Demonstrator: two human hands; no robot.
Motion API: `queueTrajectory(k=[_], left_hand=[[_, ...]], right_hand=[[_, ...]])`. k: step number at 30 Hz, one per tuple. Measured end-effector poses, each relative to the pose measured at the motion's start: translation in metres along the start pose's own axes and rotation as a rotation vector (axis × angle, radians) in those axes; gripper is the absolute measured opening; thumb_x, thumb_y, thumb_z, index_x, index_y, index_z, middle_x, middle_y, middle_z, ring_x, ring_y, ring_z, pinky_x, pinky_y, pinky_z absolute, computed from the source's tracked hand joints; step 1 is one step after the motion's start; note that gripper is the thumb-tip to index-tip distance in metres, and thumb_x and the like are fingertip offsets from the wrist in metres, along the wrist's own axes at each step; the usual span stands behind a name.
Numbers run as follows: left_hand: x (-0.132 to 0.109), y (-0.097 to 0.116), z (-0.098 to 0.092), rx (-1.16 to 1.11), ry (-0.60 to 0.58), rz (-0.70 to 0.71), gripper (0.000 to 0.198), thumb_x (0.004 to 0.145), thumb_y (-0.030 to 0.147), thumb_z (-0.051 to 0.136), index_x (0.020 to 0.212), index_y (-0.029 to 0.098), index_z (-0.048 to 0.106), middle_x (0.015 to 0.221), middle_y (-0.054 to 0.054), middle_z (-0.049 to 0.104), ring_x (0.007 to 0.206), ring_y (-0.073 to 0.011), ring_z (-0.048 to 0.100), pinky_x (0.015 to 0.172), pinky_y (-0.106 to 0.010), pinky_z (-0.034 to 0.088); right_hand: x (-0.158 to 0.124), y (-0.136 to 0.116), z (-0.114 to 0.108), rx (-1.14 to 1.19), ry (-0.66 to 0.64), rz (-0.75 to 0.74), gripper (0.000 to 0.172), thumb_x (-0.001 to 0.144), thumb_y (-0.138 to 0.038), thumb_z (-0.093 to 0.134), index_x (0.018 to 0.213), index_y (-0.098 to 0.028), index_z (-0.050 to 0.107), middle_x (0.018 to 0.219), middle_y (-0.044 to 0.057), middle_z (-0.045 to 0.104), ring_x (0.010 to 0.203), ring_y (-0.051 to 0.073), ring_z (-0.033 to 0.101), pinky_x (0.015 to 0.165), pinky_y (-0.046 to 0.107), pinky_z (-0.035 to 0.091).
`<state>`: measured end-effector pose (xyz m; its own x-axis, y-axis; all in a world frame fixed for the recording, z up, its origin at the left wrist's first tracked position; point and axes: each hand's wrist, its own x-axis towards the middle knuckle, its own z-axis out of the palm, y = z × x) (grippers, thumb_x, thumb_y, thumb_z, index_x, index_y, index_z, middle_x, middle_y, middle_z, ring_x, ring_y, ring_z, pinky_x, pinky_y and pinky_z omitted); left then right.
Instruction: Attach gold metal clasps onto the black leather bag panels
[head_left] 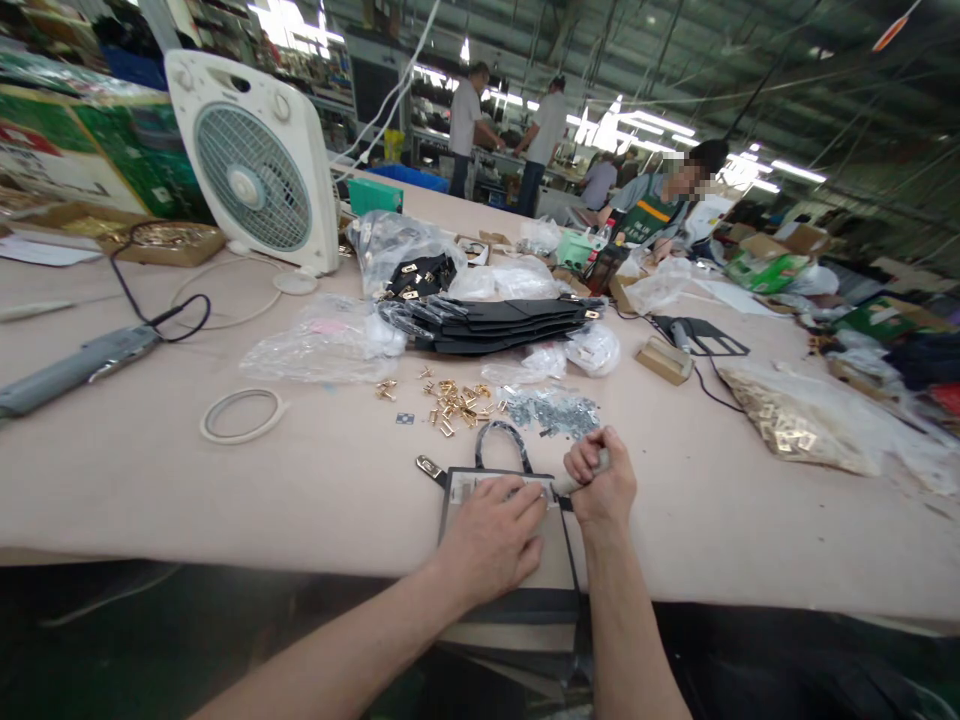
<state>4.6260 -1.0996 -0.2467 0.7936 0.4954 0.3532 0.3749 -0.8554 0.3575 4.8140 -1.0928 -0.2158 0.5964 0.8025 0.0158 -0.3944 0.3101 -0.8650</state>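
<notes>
Head view: left hand spread flat on grey, black-handled bag; right hand fisted round tool

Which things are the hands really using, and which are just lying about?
In use: the bag under the left hand; the tool gripped in the right hand.
Lying about: fan, tape ring, plastic bags.

Black straps; gold clasps; white fan, pale-blue grille.
</notes>
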Motion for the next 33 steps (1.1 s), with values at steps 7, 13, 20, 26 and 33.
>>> queueTrajectory(k=[7,13,20,26,33], left_hand=[[0.000,-0.003,-0.001,0.043,0.002,0.006,0.040,0.102,0.041,0.054,0.137,0.022,0.058,0.144,-0.004,0.061,0.129,-0.0268,0.050,0.106,-0.045,0.042],[0.001,-0.004,0.003,0.043,0.022,0.003,0.038,0.102,0.039,0.054,0.135,0.020,0.059,0.139,-0.006,0.064,0.126,-0.0267,0.052,0.106,-0.045,0.042],[0.001,-0.007,0.006,0.051,0.042,-0.002,0.038,0.102,0.041,0.055,0.133,0.021,0.060,0.139,-0.005,0.064,0.126,-0.0247,0.053,0.105,-0.044,0.043],[0.002,-0.008,0.005,0.032,0.021,-0.002,0.036,0.102,0.038,0.054,0.133,0.021,0.060,0.139,-0.005,0.064,0.125,-0.0252,0.053,0.104,-0.044,0.043],[0.003,-0.007,0.003,0.037,0.021,-0.009,0.035,0.102,0.038,0.054,0.132,0.021,0.060,0.138,-0.005,0.064,0.125,-0.0250,0.053,0.105,-0.044,0.043]], right_hand=[[0.018,0.012,0.008,0.026,-0.085,0.153,0.042,0.080,-0.053,0.079,0.070,-0.019,0.057,0.049,-0.012,0.034,0.036,0.002,0.024,0.033,0.014,0.024],[0.031,0.017,0.002,0.059,-0.156,0.275,0.036,0.084,-0.045,0.075,0.070,-0.020,0.053,0.049,-0.012,0.034,0.036,0.002,0.019,0.032,0.013,0.022],[0.029,0.025,0.000,-0.008,-0.188,0.193,0.035,0.088,-0.044,0.070,0.069,-0.019,0.055,0.048,-0.011,0.035,0.035,0.003,0.023,0.033,0.013,0.025],[0.040,0.024,-0.010,0.127,-0.222,0.298,0.030,0.089,-0.037,0.068,0.070,-0.019,0.053,0.050,-0.011,0.034,0.036,0.002,0.019,0.032,0.012,0.025],[0.046,0.025,-0.008,0.174,-0.327,0.407,0.029,0.090,-0.035,0.068,0.071,-0.020,0.052,0.049,-0.012,0.032,0.036,0.002,0.016,0.032,0.011,0.027]])
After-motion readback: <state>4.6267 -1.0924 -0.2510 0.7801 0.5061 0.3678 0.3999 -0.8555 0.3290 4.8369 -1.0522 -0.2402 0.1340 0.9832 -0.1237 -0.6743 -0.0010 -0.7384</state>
